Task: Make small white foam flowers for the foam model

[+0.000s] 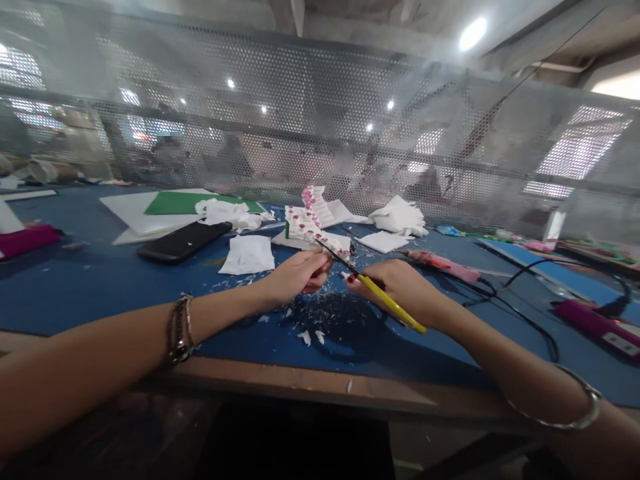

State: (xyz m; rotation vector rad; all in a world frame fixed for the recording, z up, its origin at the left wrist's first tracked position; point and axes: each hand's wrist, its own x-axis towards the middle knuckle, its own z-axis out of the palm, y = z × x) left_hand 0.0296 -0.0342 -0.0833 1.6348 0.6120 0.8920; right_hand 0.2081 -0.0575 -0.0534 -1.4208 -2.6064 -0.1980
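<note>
My right hand (405, 290) is closed around scissors with yellow handles (395, 308); their dark blades point up and left toward my left hand. My left hand (300, 275) is pinched shut on a small piece I cannot make out, just by the blade tips. Both hands hover over the blue table top (90, 287), above a scatter of tiny white clippings (320, 317). Behind the hands stands a stack of white pieces with pink and red dots (313, 223).
A black phone (184, 241) lies at left-centre beside white paper scraps (249, 255). White and green sheets (173, 203) lie further back. A pink tool (443, 265) with black cables lies at right. A perforated metal screen (320, 133) walls the table's far side.
</note>
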